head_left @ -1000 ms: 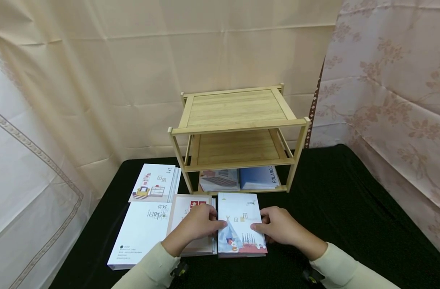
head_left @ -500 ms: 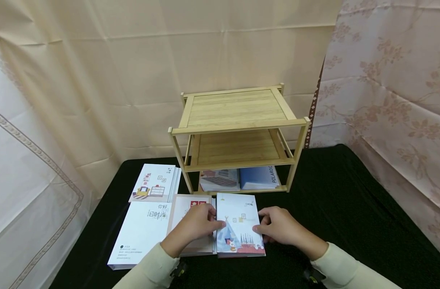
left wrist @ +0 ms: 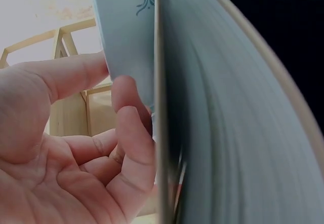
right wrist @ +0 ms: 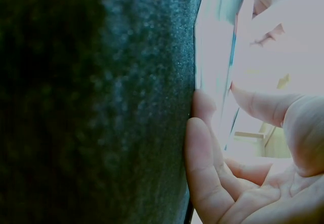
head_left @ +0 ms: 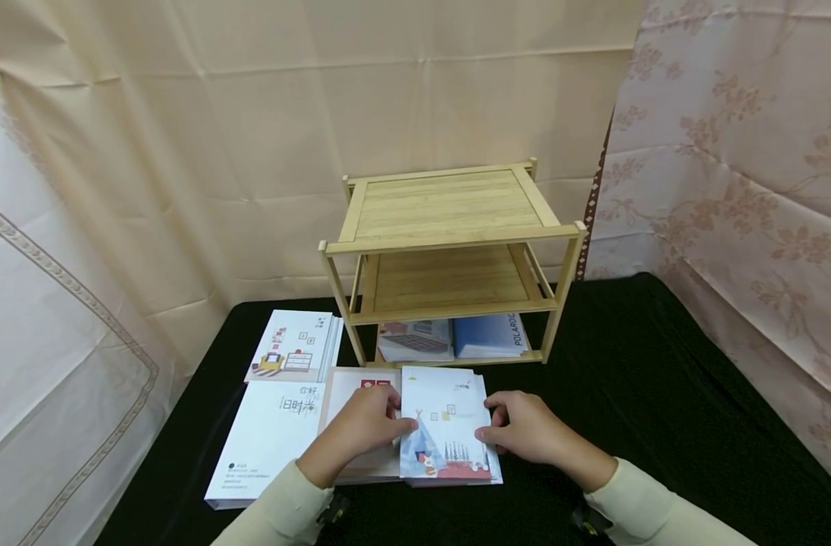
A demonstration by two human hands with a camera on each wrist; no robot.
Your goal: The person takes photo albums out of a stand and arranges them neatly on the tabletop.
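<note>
Both hands are at a white book with a blue tent on its cover [head_left: 449,432], near the front of the table [head_left: 661,394], which is draped in black cloth. The left hand [head_left: 364,428] pinches its left edge between thumb and fingers; the right hand [head_left: 531,430] grips at the right edge, thumb against the side of the cover and fingers curled lower down. The tent book lies on top of another pale book [head_left: 497,470], which shows along its right side, and its left edge reaches over a beige book with a red panel [head_left: 343,385]. In the left wrist view the pages of a thick book fill much of the right half.

To the left lie a large white book [head_left: 252,447] and, behind it, a book with furniture on the cover [head_left: 289,349]. Behind the tent book stands a wooden rack [head_left: 449,205]; its lowest level holds two books side by side — one with a laptop picture [head_left: 415,341], one blue and lettered POLAROID [head_left: 487,337]. A cream curtain [head_left: 252,114] hangs behind.
</note>
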